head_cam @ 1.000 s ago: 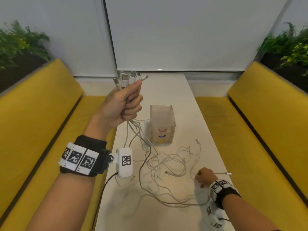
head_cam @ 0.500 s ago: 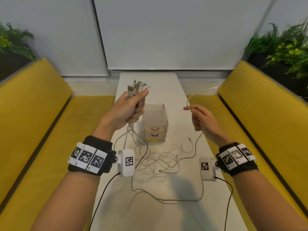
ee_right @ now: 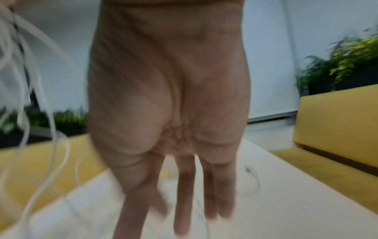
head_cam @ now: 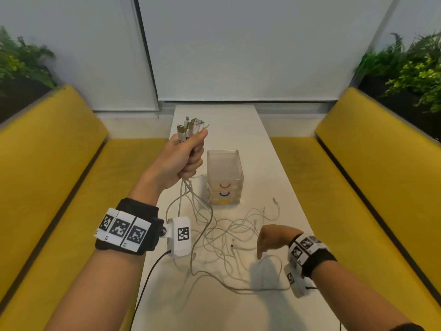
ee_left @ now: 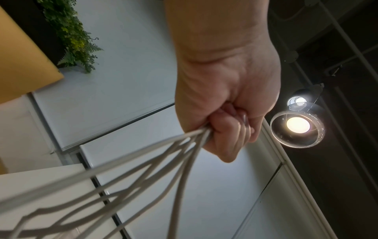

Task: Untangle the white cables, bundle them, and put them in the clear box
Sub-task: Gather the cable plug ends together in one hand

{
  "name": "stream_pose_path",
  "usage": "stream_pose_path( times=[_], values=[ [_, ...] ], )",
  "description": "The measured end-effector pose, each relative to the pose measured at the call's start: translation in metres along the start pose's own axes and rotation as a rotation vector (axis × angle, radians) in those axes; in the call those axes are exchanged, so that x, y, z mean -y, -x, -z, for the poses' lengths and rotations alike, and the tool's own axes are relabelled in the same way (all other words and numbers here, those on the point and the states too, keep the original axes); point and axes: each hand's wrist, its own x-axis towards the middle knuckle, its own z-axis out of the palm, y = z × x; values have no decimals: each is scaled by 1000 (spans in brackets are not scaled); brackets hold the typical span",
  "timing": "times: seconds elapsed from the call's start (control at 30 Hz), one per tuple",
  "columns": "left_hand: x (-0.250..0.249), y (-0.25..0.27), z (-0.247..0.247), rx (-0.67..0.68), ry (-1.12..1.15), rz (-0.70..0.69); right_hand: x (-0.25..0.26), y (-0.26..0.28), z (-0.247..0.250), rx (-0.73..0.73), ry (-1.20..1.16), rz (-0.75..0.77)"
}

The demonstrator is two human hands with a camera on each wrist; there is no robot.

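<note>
My left hand [head_cam: 185, 155] is raised over the white table and grips a bunch of white cables [head_cam: 191, 127] just below their plugs, which stick up above the fist. In the left wrist view the fist [ee_left: 229, 122] clenches the cords [ee_left: 143, 169] that fan out downward. Those cords hang into a loose tangle of cables [head_cam: 229, 240] on the table. My right hand [head_cam: 267, 240] hovers low over the tangle's right side, fingers [ee_right: 184, 202] straight and pointing down, holding nothing. The clear box [head_cam: 224, 163] stands just right of my left hand, open on top.
The clear box sits on a small drawer unit [head_cam: 225, 193] with red, blue and yellow handles. Yellow benches [head_cam: 59, 163] [head_cam: 372, 163] flank the narrow white table [head_cam: 238, 123]. Plants stand behind both benches. A black wire [head_cam: 148, 275] runs from my left wrist camera.
My right hand has let go of the cable end it held up half a second ago and dropped to the tangle with fingers straight. The left hand still grips its bunch of cables.
</note>
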Motion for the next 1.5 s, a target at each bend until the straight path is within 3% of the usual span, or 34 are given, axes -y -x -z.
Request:
stream_pose_path(
  times=[0.1,0.2,0.33,0.53,0.73,0.93,1.03,1.1,1.17,1.27,1.3,1.37,1.43,1.5],
  values=[
    [1,1,0,1,-22,15,-9,-24,-32,-163,121,65],
    [0,3,2,-1,-40,27,-24,-42,-58,-336,92,88],
    [-1,4,9,-6,-47,26,-35,-58,-82,-329,64,58],
    [-4,6,25,-48,-88,1,-56,-58,-98,-483,21,-4],
    [-9,7,33,-117,-81,13,-97,-37,-79,-697,-451,-322],
    [-4,3,28,-127,-76,1,-106,-34,-67,-865,-1240,-391],
    [-5,3,30,-148,-69,-10,-110,-26,-61,-937,-1374,-441],
    [-7,3,33,-167,-53,-27,-117,-22,-61,-952,-1314,-553],
    [-10,3,36,-183,-29,-41,-121,-17,-61,-928,-1093,-711],
    [-10,2,36,-177,-23,-37,-117,-15,-55,-748,-784,-799],
    [-9,2,34,-171,-25,-31,-114,-17,-53,-746,-693,-770],
    [-5,1,26,-161,-16,-29,-99,-20,-43,-903,-658,-590],
    [2,-3,14,-138,10,-26,-68,-17,-27,-1043,-690,-241],
    [11,-8,-1,-87,41,-27,-18,1,-1,-962,-761,107]
  ],
)
